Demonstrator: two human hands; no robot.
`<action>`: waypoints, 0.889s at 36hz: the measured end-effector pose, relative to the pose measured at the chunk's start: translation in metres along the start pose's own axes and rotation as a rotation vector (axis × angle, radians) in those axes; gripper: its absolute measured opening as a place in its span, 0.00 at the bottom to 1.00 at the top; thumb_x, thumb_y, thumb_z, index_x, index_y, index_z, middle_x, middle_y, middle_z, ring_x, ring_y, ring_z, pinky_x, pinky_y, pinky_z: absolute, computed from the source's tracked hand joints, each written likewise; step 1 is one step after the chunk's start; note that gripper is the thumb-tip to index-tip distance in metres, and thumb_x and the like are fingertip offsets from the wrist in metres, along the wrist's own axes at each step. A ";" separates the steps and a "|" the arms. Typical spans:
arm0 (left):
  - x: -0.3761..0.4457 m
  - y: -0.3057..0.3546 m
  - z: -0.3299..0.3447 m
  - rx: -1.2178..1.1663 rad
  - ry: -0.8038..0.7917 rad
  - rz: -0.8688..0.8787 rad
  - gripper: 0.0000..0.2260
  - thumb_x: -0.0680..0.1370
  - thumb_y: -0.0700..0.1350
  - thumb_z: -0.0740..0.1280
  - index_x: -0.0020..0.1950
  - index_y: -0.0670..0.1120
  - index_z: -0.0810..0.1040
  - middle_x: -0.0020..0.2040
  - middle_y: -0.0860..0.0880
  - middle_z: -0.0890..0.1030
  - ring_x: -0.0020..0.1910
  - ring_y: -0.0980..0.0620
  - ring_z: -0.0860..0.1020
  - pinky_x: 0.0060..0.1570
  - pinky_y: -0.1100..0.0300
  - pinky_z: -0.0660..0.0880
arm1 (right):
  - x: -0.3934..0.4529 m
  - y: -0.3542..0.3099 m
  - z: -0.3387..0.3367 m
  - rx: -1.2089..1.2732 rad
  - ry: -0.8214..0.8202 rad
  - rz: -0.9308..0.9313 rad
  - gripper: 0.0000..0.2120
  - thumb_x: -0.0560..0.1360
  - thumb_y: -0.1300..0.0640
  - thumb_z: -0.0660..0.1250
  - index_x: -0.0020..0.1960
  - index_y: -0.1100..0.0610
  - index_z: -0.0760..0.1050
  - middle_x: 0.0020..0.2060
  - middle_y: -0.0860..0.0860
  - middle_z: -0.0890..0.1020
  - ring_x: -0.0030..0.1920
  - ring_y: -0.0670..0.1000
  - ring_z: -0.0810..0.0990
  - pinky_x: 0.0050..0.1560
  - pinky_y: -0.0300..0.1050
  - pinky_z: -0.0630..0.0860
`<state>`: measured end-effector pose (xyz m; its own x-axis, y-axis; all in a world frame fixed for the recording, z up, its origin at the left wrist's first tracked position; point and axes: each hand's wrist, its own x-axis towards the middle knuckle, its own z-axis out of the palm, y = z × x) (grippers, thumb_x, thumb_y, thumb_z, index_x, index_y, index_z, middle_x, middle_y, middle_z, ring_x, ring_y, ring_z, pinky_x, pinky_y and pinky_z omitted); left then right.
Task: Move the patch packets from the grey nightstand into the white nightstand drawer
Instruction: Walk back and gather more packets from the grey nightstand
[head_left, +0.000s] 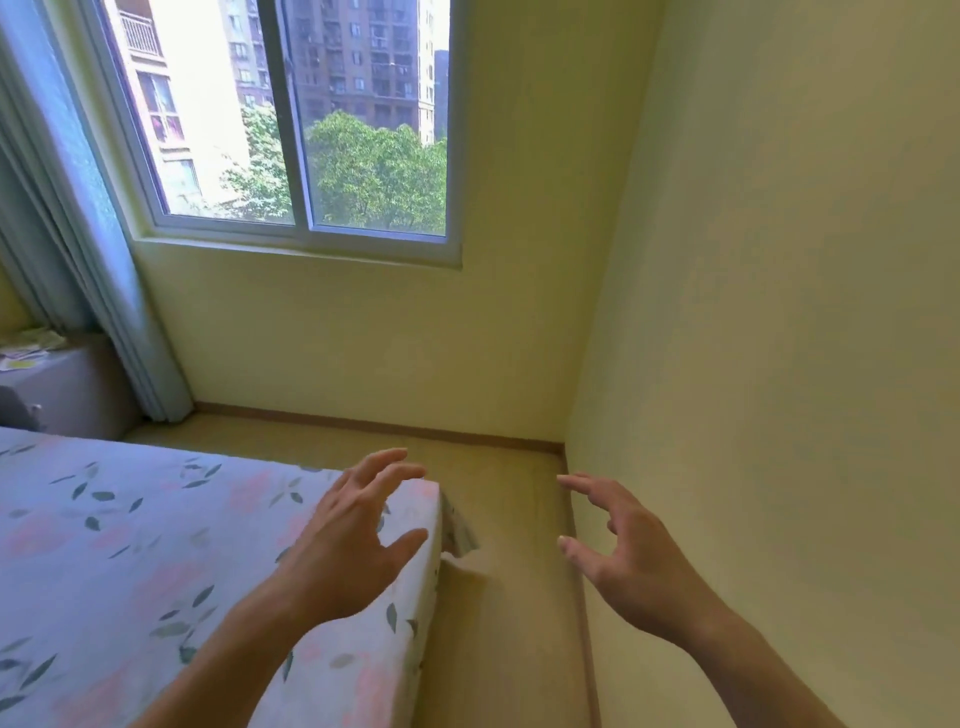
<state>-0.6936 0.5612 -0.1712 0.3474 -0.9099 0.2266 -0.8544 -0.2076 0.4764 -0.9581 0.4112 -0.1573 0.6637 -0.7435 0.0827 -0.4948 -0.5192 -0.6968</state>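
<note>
Between the bed and the pale yellow wall, both bare hands hover over the narrow strip of tan wooden floor (498, 613), holding nothing: the left hand (347, 540) floats above the corner of the floral-printed white bedsheet (119, 530) with its fingers (387, 460) spread and lightly bent, and the right hand (631, 551) hangs near the wall with fingers loosely curved and thumb apart. The step in hand looks like walking towards the grey nightstand (67, 389), which stands at the far left under the pale blue curtain (78, 223), well apart from both hands. Papery items lie on its top, too small to say whether they are the patch packets; no count of packets is possible. Good practice would be to round the bed corner, keep both hands free, and look closely before grasping. Counted: two hands, one bed, one grey nightstand, one sliding window (291, 119); the white nightstand is not in view.
</note>
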 end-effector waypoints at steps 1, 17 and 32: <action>0.020 0.000 0.004 0.004 0.004 0.005 0.25 0.77 0.58 0.70 0.72 0.63 0.66 0.77 0.62 0.60 0.75 0.56 0.63 0.73 0.55 0.65 | 0.020 0.007 -0.004 0.008 0.004 -0.003 0.28 0.78 0.51 0.71 0.74 0.38 0.66 0.74 0.36 0.67 0.72 0.38 0.66 0.75 0.42 0.64; 0.288 -0.049 0.049 0.033 0.140 -0.201 0.27 0.76 0.58 0.71 0.72 0.64 0.66 0.75 0.67 0.59 0.74 0.58 0.64 0.71 0.56 0.66 | 0.370 0.080 -0.057 0.041 -0.162 -0.191 0.29 0.78 0.52 0.71 0.75 0.41 0.66 0.74 0.38 0.67 0.75 0.41 0.65 0.78 0.46 0.63; 0.441 -0.196 0.050 0.077 0.330 -0.604 0.27 0.75 0.56 0.72 0.72 0.61 0.67 0.75 0.63 0.62 0.74 0.56 0.64 0.72 0.57 0.62 | 0.680 0.055 0.007 0.015 -0.400 -0.443 0.29 0.77 0.52 0.72 0.75 0.39 0.67 0.74 0.33 0.65 0.74 0.36 0.62 0.78 0.42 0.60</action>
<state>-0.3921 0.1827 -0.2070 0.8601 -0.4722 0.1931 -0.4948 -0.6798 0.5414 -0.5303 -0.1196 -0.1448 0.9663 -0.2396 0.0946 -0.1171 -0.7355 -0.6673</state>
